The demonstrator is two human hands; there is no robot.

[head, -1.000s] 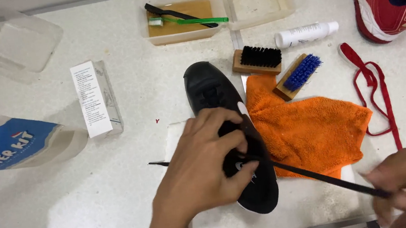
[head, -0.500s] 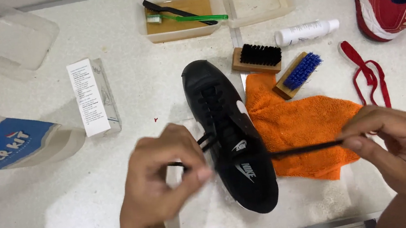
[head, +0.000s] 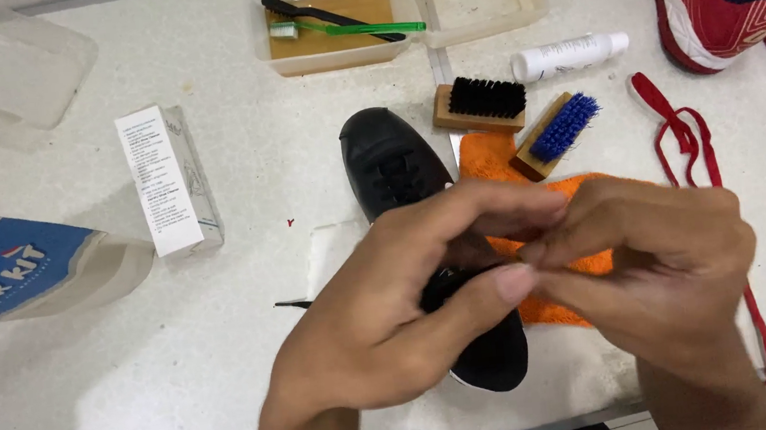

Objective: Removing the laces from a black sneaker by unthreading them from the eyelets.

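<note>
a pale speckled tabletop [head: 227,355] fills my view from the head camera, cluttered along its far edge. in the middle lies the black shoe [head: 392,162], its long axis running from the toe, far from me and a little left, down to the heel at the near edge, where it rests on a white cloth [head: 325,249]. both my hands meet right over the shoe's middle: the left hand [head: 393,313] comes in from the near left, the right hand [head: 653,258] from the near right, fingertips touching each other above the lacing. the fingers of both are drawn narrow, pinched together on what looks like the black shoelace [head: 293,304]; its loose tip pokes out to the left of my left hand, lying flat on the tabletop. how the lace runs under the hands i cannot tell, they hide it.

an orange cloth [head: 490,152] lies just right of the shoe, partly under my right hand. beyond it sit a black-bristled brush [head: 482,103], a blue-bristled brush [head: 559,133] and a white bottle [head: 568,55]. a red lace [head: 678,132] trails down the right side, a red shoe [head: 711,0] sits in the far right corner. a small white box [head: 161,181] stands well to the left. nothing crowds the hands.
</note>
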